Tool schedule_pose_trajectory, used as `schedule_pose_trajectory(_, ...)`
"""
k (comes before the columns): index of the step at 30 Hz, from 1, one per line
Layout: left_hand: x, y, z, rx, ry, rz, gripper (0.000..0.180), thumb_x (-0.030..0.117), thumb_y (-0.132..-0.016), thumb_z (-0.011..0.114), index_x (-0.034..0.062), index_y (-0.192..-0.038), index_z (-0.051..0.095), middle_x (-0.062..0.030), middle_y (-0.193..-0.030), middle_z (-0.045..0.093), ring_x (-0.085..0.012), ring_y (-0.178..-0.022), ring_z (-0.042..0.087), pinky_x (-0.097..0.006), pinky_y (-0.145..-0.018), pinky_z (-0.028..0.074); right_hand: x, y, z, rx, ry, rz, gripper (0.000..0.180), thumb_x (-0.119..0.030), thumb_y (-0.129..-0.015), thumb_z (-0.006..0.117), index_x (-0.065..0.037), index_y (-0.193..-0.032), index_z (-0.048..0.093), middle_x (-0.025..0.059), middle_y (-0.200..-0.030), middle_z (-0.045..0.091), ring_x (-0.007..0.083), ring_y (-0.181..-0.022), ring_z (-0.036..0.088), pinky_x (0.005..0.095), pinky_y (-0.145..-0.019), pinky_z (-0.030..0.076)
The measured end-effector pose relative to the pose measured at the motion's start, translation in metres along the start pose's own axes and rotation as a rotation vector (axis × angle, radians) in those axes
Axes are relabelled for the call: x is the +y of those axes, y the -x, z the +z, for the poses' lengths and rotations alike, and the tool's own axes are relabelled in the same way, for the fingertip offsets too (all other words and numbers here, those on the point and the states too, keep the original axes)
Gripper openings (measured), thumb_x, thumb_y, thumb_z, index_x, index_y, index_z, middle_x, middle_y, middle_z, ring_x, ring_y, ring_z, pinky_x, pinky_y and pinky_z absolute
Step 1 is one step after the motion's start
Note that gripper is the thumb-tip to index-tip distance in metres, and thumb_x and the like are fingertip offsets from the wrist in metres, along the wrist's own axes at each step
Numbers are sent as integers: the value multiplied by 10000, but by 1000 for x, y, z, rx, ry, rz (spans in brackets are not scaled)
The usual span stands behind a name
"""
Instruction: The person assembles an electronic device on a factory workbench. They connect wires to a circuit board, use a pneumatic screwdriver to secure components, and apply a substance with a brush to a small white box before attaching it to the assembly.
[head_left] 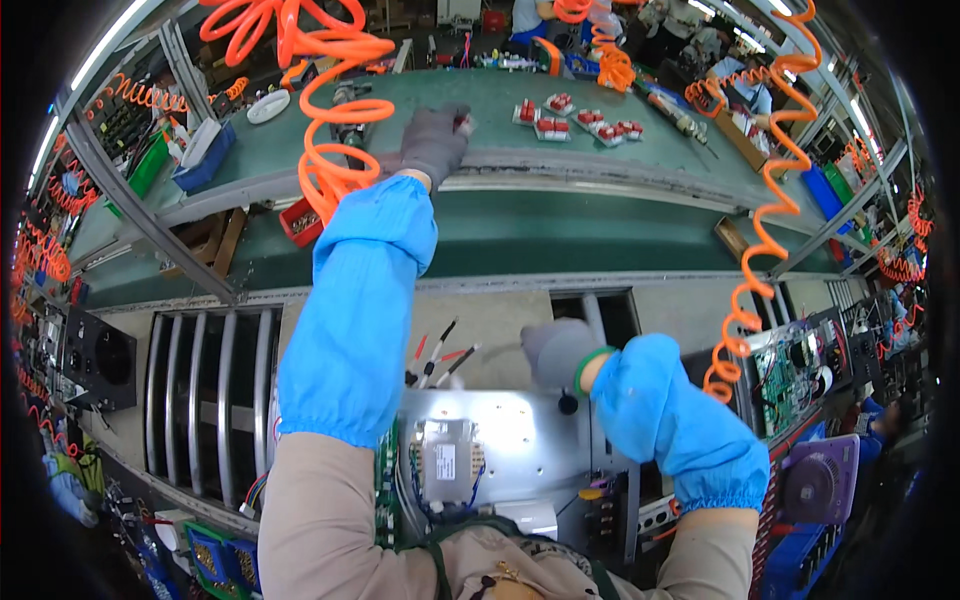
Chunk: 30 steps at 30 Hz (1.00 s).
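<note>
Grey-gloved L hand [433, 142] curled on reddish bit [463, 122], mostly hidden, R hand [558, 352] blurred, can't tell if open/holding

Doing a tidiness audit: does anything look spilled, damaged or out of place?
Nothing looks clearly spilled or damaged. Slightly untidy: the wires splay in different directions beyond the far edge of the metal plate, though that may be intended.
</note>
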<state>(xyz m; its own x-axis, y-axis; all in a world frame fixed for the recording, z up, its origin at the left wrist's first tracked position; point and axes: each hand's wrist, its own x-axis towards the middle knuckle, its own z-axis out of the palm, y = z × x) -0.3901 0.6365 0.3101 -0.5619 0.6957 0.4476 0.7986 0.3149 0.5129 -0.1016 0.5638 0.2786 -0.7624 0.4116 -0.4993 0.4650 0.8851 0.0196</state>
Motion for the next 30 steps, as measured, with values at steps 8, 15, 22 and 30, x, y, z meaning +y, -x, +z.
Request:
schedule_pose_trajectory(8, 51, 171, -119, -355, 465, 129, 533, 245, -805, 686, -7, -1238, 505, -120, -1101, 581, -163, -922, 574, -302, -817, 486, -5, 2, -4, -378, 187, -262, 379, -166, -747, 607, -74, -1114, 621, 160, -963, 672, 376, -876, 644, 439, -756, 513)
schedule_pose_trajectory(15, 72, 304, -138, -453, 221, 542, 566, 225, -643, 718, 21, -1145, 555, -153, -959, 525, -328, -901, 541, -405, -795, 467, 26, 66, -10, 499, -222, -118, 396, -246, -781, 618, -94, -1147, 599, 143, -989, 650, 329, -901, 628, 421, -779, 495)
schedule_pose_trajectory(22, 100, 329, -82, -730, -182, 456, 441, 286, -701, 688, 30, -1049, 598, -171, -1001, 546, -346, -983, 534, -425, -840, 456, 1, 214, 41, 955, -529, -162, 329, -135, -762, 670, -52, -1074, 611, 128, -888, 639, 293, -819, 623, 346, -738, 502)
schedule_pose_trajectory(30, 100, 341, -66, -792, -550, 501, 304, 222, -723, 668, 60, -980, 659, -140, -1027, 599, -309, -953, 604, -402, -774, 505, -23, 347, 205, 315, -1370, 83, 258, -107, -798, 632, 16, -1025, 630, 95, -963, 665, 173, -925, 629, 313, -829, 490)
